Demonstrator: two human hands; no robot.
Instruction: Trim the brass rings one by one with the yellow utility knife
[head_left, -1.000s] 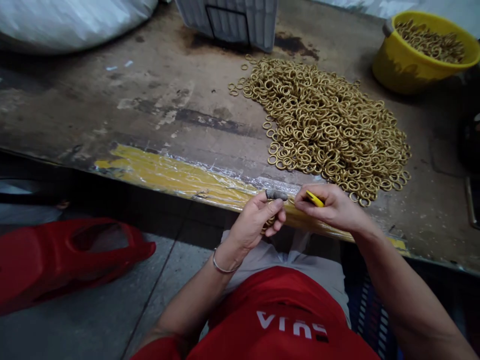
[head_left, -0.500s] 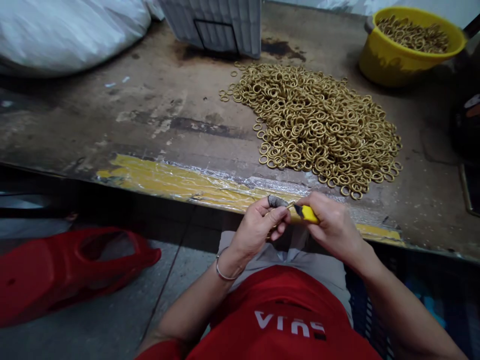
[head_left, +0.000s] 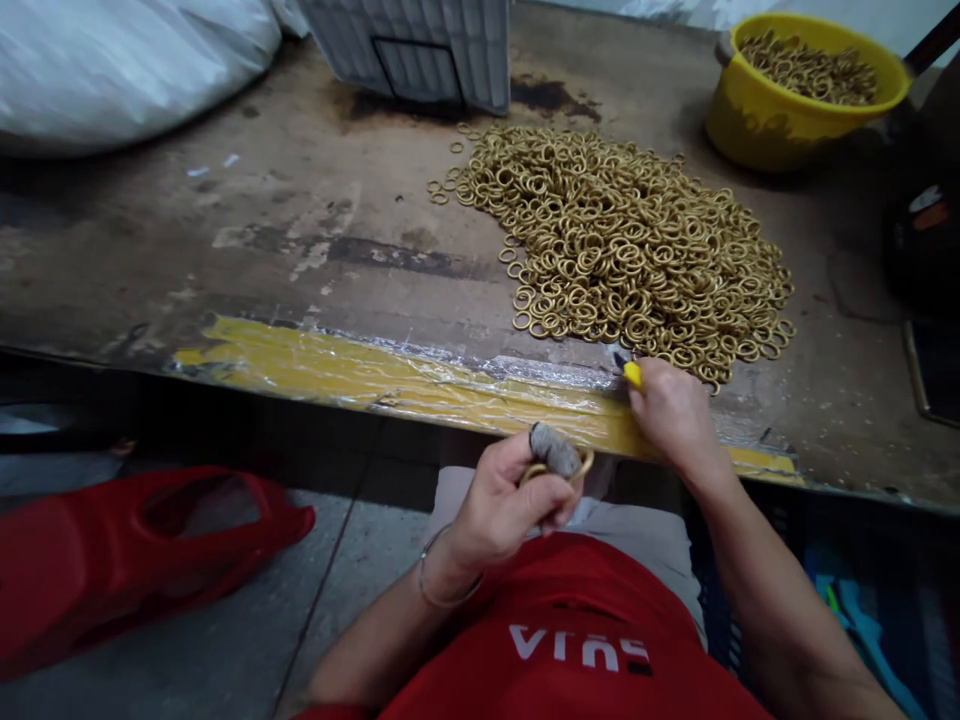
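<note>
In the head view, my left hand (head_left: 510,495) is closed around gold-coloured rings (head_left: 587,463), held over my lap in front of the table edge. A grey wrap covers its index finger. My right hand (head_left: 675,410) grips a small yellow-handled cutter (head_left: 632,375) with a dark tip, and rests at the near edge of a large pile of gold rings (head_left: 630,240). Its fingertips are partly hidden, so I cannot tell whether they also touch a ring.
Yellow tape (head_left: 337,365) runs along the worn table's (head_left: 262,230) front edge. A yellow tub (head_left: 780,130) of rings stands back right, a grey ridged container (head_left: 420,60) at the back, a white sack (head_left: 127,70) back left. A red plastic stool (head_left: 67,580) lies lower left.
My hands have parted. The right hand with the cutter has moved away to the pile's near edge, while the left hand has dropped lower with its rings. The view has shifted slightly.
</note>
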